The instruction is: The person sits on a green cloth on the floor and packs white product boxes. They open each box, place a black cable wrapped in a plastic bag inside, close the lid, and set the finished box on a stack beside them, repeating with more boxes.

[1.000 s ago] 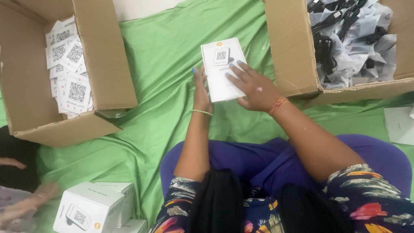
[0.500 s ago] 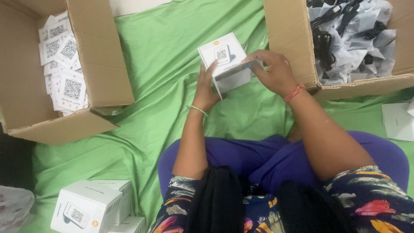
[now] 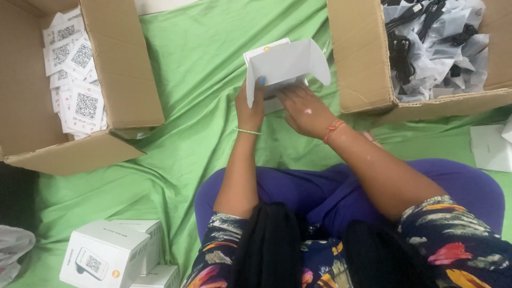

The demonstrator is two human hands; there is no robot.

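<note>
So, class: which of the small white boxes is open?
The white box held in both hands, lid flap raised; the white boxes stacked at bottom left are closed.

white carton point(image 3: 282, 66) centre, open; brown boxes point(image 3: 122, 69) flanking

We see an evenly lit scene, bright and soft, with only faint shadows in the folds of the green cloth point(image 3: 202, 96). The small white box point(image 3: 285, 66) nearly glares. Focus is fair overall; our hair at the bottom edge blurs darkly.
</note>
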